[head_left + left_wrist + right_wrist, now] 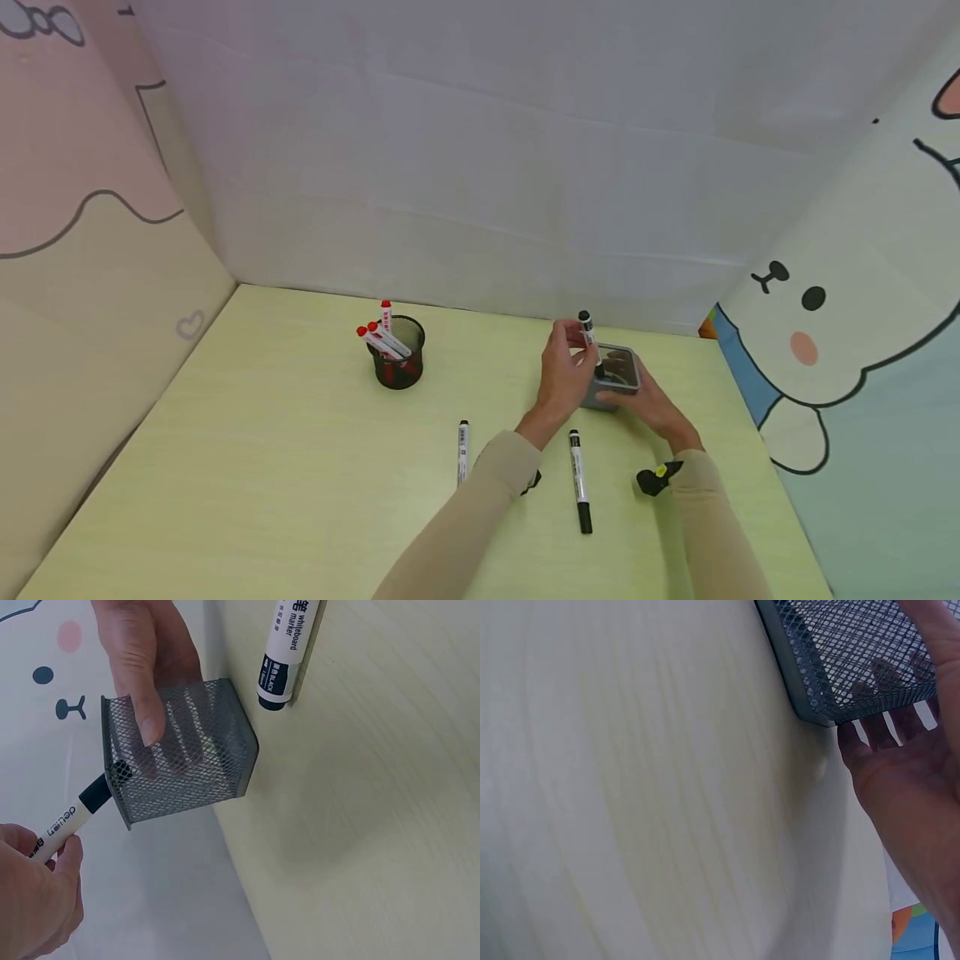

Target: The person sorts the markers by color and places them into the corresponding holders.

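Note:
My left hand (564,375) pinches a black-capped whiteboard marker (588,331) between thumb and fingers. The marker slants, and its lower black end is just inside the opening of a grey rectangular mesh pen holder (206,780), seen through the mesh in the left wrist view. Around the holder's side my right hand (656,408) grips, thumb on one face and fingers behind the mesh. Nearer the front, a second black whiteboard marker (579,475) lies on the table. A third marker (462,450) lies left of it, partly covered by the left sleeve.
A round black mesh pen holder (399,377) stands at the back of the table (262,433), with several red-capped markers (386,315) in it. Behind the table hangs a pale cloth (480,167). Cartoon-printed panels stand at the left and right.

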Available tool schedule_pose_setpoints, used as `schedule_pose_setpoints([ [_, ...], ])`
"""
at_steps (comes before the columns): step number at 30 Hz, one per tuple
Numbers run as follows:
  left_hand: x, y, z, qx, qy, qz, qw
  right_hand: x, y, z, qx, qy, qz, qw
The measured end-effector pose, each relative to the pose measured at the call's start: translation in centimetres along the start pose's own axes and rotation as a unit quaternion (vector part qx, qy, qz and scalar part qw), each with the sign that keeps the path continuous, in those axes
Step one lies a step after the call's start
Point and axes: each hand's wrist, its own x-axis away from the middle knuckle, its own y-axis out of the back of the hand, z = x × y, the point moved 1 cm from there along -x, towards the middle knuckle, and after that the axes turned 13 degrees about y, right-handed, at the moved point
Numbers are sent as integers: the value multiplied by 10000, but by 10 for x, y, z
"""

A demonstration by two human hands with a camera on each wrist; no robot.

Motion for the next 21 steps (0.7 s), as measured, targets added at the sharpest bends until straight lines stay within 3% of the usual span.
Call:
schedule_pose_setpoints([
  [9,6,-6,6,-130,63,52,9999,2,1,1,-140,116,-38,9998],
  [21,8,-8,13,-958,341,73,9948,3,1,4,-294,225,4,9993],
])
